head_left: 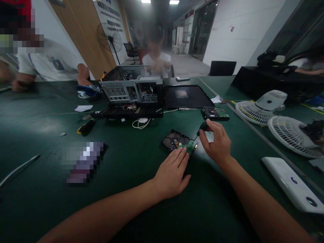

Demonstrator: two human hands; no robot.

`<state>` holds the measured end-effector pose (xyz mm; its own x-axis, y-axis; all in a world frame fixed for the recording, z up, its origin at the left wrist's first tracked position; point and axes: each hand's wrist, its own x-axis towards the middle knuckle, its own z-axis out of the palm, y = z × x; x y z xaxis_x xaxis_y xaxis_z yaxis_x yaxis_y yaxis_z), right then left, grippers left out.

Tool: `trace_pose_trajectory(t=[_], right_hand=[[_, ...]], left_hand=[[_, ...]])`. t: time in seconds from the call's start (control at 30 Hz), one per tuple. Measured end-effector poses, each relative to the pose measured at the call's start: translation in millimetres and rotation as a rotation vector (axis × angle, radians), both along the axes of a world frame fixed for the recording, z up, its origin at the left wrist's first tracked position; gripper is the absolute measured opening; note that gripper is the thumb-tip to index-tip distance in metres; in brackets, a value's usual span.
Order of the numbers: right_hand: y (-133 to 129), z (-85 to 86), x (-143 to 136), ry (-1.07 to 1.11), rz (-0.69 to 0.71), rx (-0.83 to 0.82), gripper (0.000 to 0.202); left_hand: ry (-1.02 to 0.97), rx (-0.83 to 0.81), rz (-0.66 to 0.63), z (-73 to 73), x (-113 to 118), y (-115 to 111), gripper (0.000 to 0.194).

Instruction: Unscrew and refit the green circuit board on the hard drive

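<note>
A hard drive [171,139] lies on the green table in front of me, its green circuit board [191,145] facing up at the right end. My left hand [172,173] rests on the drive's near edge, fingers stretched out flat with the tips against the board. Pinched in my right hand [216,143] is a screwdriver [203,127] with a dark green handle. It leans down and left, and its thin shaft reaches the board's right corner. Whether the tip sits in a screw is too small to tell.
An opened computer case [131,92] stands at the back, beside its black side panel [188,96]. Another hard drive [215,113] lies behind my right hand. White fan parts [255,111] and a white casing [291,182] are at right; yellow-black pliers [86,127] lie left. Other people sit across the table.
</note>
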<state>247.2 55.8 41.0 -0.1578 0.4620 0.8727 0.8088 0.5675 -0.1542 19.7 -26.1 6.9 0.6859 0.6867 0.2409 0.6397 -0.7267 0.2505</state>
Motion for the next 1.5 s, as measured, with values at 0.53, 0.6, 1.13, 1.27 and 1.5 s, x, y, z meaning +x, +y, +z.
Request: trace_pose_trajectory(t=[0.53,0.6,1.13,1.27,1.5], right_hand=[[-0.3,3.0,-0.4,-0.001,0.014,-0.035,0.054],[0.8,1.8,2.9,0.035,0.067,-0.08,0.053],[0.7,7.1,8.2,0.019,0.008,-0.05,0.041],[0.4,4.6,8.8,0.051,0.097,-0.112,0.042],[-1.0,4.4,6.2,0.008,-0.005,-0.028,0.04]], left_hand=[[0.016,-0.007,0.001,1.4,-0.5,0.0,0.072],[0.013,-0.006,0.002,0.9,-0.5,0.1,0.072],[0.021,-0.009,0.001,1.6,0.1,-0.1,0.072],[0.01,-0.004,0.0,-0.1,0.1,0.4,0.074],[0.0,-0.001,-0.003,2.6,-0.4,0.2,0.073]])
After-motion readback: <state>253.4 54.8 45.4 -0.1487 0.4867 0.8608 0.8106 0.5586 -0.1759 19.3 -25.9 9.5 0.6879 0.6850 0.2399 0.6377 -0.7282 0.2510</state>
